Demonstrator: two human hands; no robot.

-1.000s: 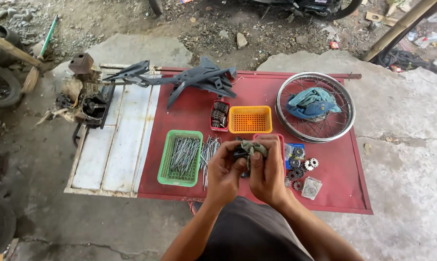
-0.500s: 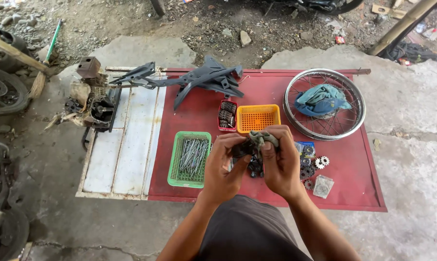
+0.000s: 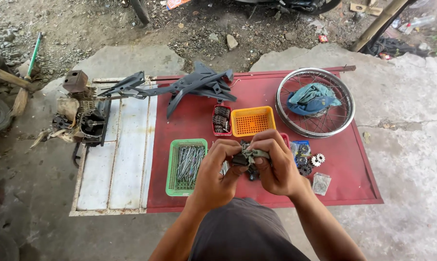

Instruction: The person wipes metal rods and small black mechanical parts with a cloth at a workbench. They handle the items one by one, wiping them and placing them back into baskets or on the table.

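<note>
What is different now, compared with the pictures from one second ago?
Little changed. Both hands, left hand and right hand, still hold the grey rag and a small dark part over the red board. The baskets and wheel rim stayed put.

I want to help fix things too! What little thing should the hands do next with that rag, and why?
Probably keep rubbing. Both the left hand and right hand pinch a small dark part wrapped in a greyish rag, held above the red sheet, so turning it to wipe another side seems likely.
</note>
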